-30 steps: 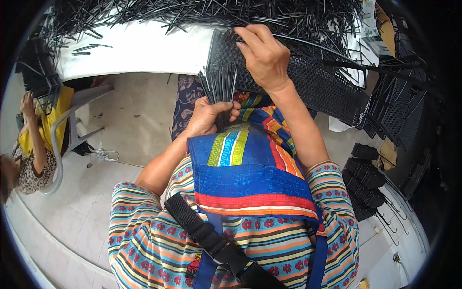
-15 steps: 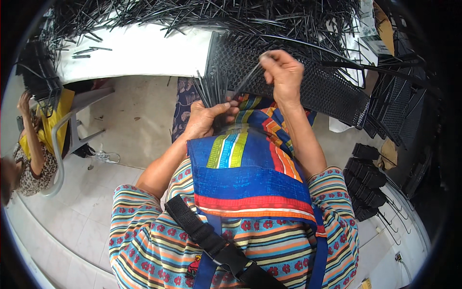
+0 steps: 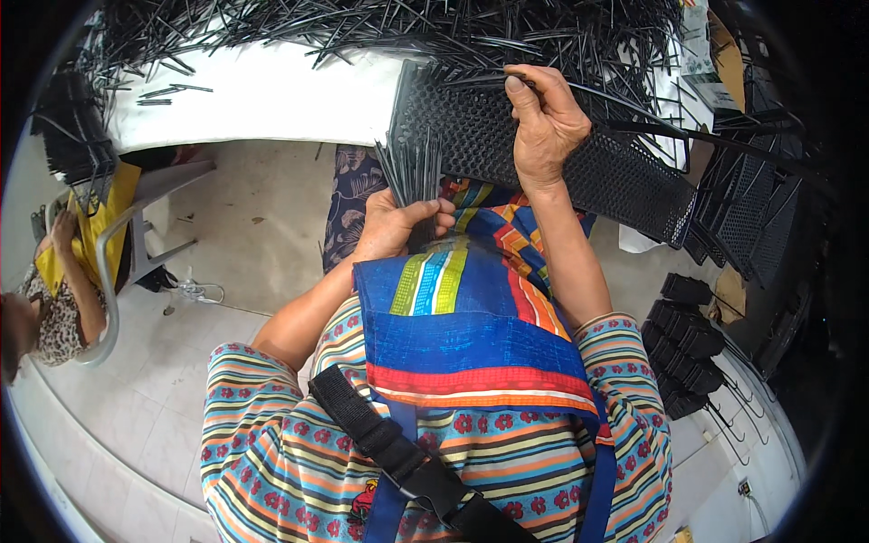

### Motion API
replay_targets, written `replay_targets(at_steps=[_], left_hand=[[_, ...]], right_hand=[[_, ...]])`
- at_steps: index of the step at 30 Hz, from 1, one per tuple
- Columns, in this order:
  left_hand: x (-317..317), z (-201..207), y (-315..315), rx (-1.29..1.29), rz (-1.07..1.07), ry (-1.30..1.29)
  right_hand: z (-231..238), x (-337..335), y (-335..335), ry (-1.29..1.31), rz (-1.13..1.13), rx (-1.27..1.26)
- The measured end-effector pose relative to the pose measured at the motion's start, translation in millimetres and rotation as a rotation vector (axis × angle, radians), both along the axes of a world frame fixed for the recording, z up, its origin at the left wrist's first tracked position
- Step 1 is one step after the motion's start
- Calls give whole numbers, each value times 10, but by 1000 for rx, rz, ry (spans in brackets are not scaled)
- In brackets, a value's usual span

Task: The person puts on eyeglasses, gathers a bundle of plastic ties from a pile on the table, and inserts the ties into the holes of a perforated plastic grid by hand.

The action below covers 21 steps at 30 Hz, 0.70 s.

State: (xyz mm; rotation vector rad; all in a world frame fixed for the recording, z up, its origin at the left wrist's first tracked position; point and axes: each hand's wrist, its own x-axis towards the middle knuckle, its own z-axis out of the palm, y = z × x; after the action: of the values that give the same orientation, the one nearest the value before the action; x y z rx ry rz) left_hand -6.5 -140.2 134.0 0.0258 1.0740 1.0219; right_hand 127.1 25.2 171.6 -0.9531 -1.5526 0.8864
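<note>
My left hand [image 3: 398,226] is closed around a bundle of thin black sticks [image 3: 412,167] that stand upright just below the table edge. My right hand [image 3: 543,122] is raised over a black perforated mesh panel [image 3: 507,136] and pinches a single black stick at its top edge. The panel leans from the white table [image 3: 262,95] down toward my lap, over a striped, many-coloured apron [image 3: 471,317].
A big heap of loose black sticks [image 3: 389,27] covers the back of the table. More black mesh panels [image 3: 751,199] and stacked black parts [image 3: 688,339] stand at the right. Another person [image 3: 50,290] sits at the far left beside a metal chair frame [image 3: 136,244].
My right hand has pulled away from the bundle and moved up and right to the panel's top edge, with one stick in it. The left hand keeps its grip on the bundle.
</note>
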Motion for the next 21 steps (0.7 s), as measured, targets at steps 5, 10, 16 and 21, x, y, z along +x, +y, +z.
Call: replay_targets(at_steps=[5, 10, 16, 21], left_hand=[[10, -26, 5, -6, 13, 1], [11, 23, 8, 1, -5, 10], [3, -34, 23, -7, 6, -33], [-1, -10, 43, -26, 5, -46]], right_hand=[[-3, 5, 21, -38, 14, 70], [30, -14, -16, -96, 23, 98], [-47, -176, 74, -332, -11, 234], [9, -258, 124, -431, 11, 288]])
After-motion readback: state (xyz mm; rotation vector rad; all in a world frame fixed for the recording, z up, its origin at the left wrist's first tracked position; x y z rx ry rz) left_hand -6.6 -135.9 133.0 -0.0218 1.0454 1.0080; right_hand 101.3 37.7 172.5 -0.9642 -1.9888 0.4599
